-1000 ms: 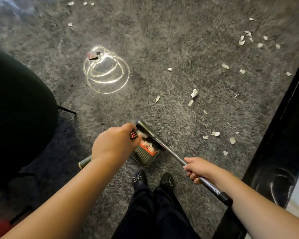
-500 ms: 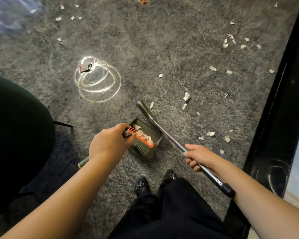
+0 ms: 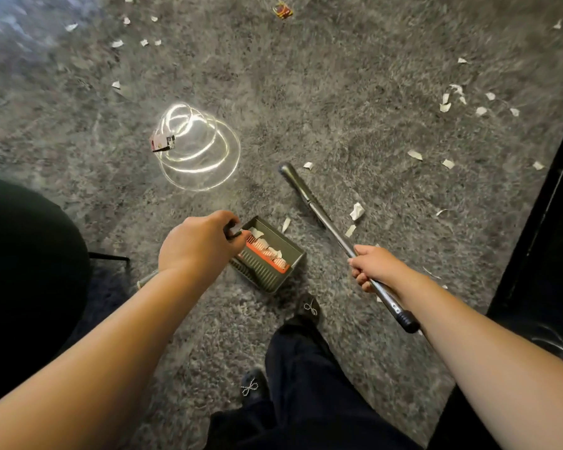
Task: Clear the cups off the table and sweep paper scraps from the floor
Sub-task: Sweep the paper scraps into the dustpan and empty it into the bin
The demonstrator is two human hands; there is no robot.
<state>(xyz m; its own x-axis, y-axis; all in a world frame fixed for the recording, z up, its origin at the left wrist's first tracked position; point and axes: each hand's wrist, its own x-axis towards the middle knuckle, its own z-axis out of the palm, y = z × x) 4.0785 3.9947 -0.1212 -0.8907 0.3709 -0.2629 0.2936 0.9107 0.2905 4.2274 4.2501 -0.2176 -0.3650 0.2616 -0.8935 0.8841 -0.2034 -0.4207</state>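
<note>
broom (image 3: 319, 209) swung out away from dustpan (image 3: 267, 258), right foot (image 3: 309, 308) stepped forward

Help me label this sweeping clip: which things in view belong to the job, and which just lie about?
Job: broom held by right hand; dustpan held by left hand; paper scraps on carpet.

Lying about: coiled light strip; red wrapper; dark chair.

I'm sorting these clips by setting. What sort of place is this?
Probably a carpeted room indoors, perhaps a living room or office. A grey shaggy carpet covers the floor, a dark chair stands on it, and a lit coil of light strip lies nearby.
</note>
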